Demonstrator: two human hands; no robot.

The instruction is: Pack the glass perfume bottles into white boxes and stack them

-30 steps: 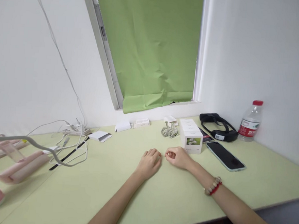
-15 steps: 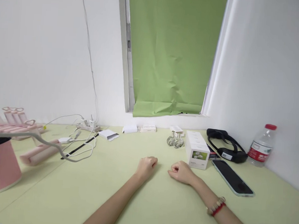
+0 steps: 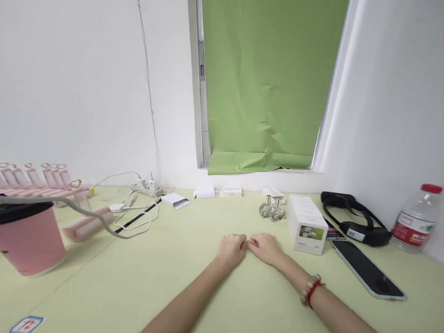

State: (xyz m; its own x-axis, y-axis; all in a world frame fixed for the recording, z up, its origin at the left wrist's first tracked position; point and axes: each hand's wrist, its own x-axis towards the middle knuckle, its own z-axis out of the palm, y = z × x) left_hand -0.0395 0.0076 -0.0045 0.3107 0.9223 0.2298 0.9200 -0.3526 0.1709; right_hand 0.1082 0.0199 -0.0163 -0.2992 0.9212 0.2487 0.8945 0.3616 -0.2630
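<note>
My left hand [image 3: 231, 250] rests on the pale green table as a closed fist, with nothing seen in it. Curled the same way, my right hand [image 3: 265, 248] lies just beside it, the knuckles of the two almost touching. A beaded bracelet with a red band [image 3: 311, 290] circles my right wrist. Beyond the right hand stand small glass bottles [image 3: 272, 210] with shiny caps. Right of them is a row of white boxes [image 3: 306, 225], the front one printed with white flowers.
A phone [image 3: 367, 270], black headset [image 3: 355, 221] and red-capped water bottle [image 3: 416, 220] occupy the right side. Leftward are a pink cup [image 3: 27, 239], a pink rack of tubes [image 3: 34, 189] and white cables [image 3: 142, 222]. An opened white box [image 3: 175, 200] lies farther back.
My fists have come together from a clear gap, the right one moving toward the left. The view has turned slightly left, bringing more of the cup and rack into sight.
</note>
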